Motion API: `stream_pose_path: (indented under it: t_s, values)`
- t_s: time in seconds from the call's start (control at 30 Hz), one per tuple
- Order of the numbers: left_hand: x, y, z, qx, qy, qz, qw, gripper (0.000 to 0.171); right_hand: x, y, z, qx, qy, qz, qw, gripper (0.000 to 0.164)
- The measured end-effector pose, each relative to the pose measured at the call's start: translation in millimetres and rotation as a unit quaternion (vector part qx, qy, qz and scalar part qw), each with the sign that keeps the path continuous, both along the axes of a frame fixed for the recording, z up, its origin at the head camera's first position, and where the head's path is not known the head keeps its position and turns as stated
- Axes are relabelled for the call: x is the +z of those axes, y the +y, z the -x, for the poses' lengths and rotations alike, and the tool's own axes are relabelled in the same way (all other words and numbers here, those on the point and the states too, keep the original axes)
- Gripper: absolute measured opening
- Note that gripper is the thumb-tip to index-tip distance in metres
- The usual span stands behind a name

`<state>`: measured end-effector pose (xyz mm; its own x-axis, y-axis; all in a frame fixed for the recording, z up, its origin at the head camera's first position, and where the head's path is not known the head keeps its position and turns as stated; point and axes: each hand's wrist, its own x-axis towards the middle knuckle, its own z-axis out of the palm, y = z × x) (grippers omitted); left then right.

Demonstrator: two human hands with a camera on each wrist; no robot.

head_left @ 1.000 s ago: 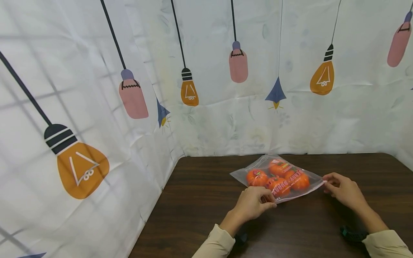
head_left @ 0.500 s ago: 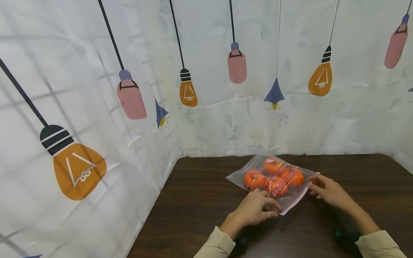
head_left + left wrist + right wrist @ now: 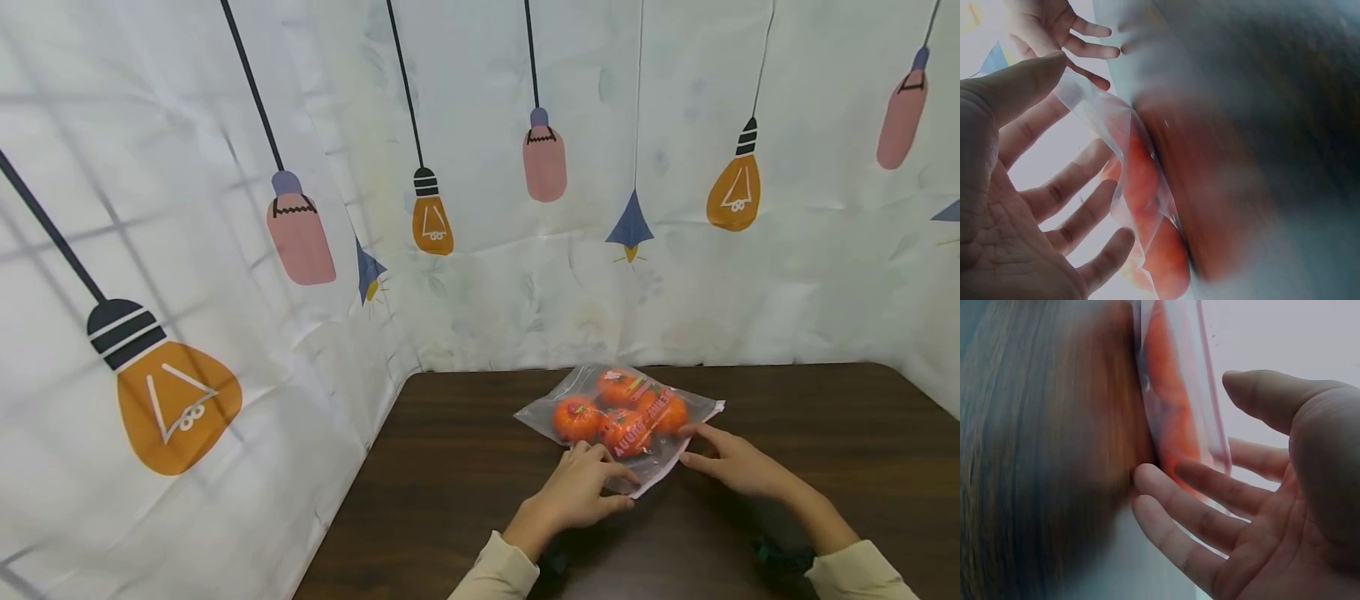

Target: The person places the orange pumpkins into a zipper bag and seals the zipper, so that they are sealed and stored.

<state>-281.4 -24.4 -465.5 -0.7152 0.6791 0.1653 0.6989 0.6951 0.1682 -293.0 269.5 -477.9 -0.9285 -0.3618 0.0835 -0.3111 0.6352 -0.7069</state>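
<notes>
While both hands' fingers (image 3: 600,457) lie spread on the zip bag (image 3: 693,412) of oranges (image 3: 576,418), dark tabletop (image 3: 450,483), lightbulb-print curtain (image 3: 300,242) close behind.

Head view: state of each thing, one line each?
Plastic bag: lying flat on the table, holding fruit; whether its near edge is sealed cannot be told.
Oranges: inside the bag, clustered.
Left hand: fingers on the bag's near corner.
Right hand: straight fingers on the bag's edge.
Table: bears the bag.

Your head view is evenly bright and sharp, curving at its edges; both wrist views are blurred, their backgrounds washed out white.
</notes>
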Motion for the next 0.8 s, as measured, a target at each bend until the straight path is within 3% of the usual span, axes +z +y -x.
stream_pose_path:
  t_s: [0.53, 0.8]
  values:
    - [0.5, -3.8, 4.7, 0.01, -0.019, 0.0, 0.9998, 0.035, -1.1, -12.1, 6.1, 0.028, -0.049, 0.051, 0.997, 0.064]
    - [0.8, -5.1, 5.8, 0.001, -0.025, -0.007, 0.9997, 0.034, 3.2, 6.1, 11.0, 0.017, 0.017, 0.038, 0.999, 0.046]
